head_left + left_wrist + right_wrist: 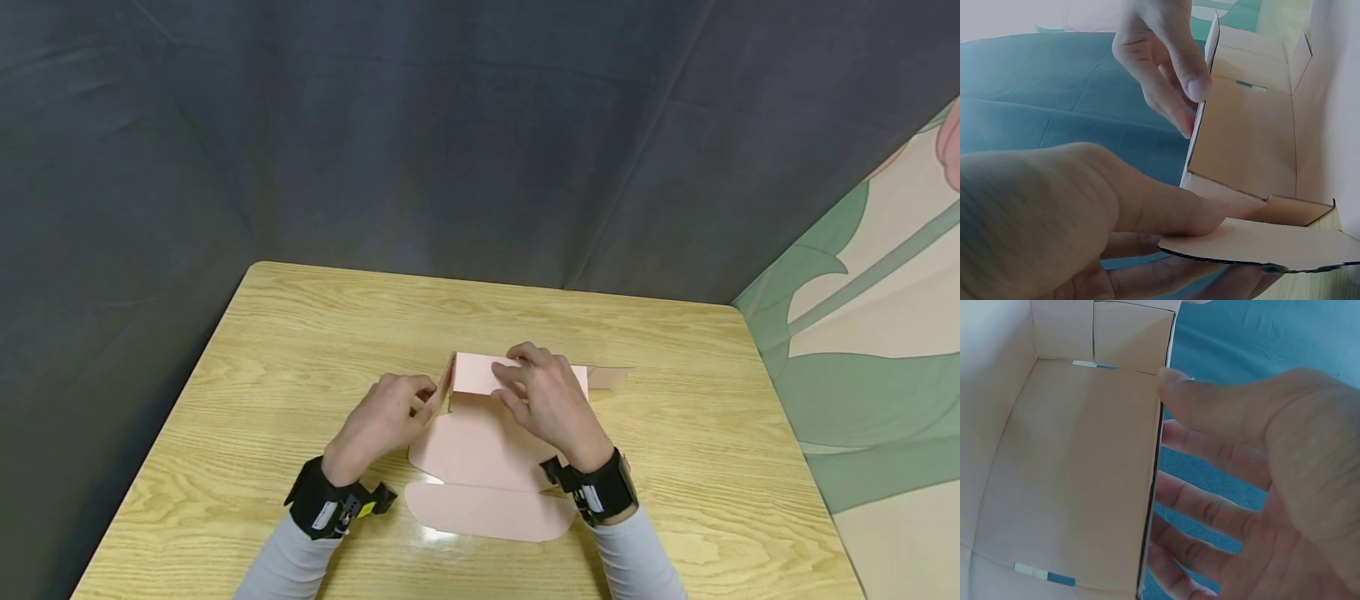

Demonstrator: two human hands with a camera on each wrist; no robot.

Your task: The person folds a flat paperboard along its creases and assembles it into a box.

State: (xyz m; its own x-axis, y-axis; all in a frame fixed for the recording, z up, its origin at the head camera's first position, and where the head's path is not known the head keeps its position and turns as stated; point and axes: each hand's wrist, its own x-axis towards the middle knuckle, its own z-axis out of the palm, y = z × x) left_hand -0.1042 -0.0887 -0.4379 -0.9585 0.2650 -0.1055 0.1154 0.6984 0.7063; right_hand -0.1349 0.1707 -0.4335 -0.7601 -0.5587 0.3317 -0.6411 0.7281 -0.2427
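A pink cardboard box (487,454) lies partly folded on the table, its far wall raised and a narrow top strip (474,373) folded over. My left hand (385,417) pinches the left side flap (1266,242), thumb on one face and fingers beneath in the left wrist view. My right hand (558,408) rests on the top strip with spread fingers. In the right wrist view its thumb touches the strip's edge and the fingertips meet the outer face of the board (1079,462). Slots show along the folds.
The wood-grain table (300,333) extends around the box. A rounded front flap (487,510) lies flat towards me, and another flap (609,377) sticks out at the far right. A dark curtain (420,150) hangs behind; a floral cloth (862,400) is at the right.
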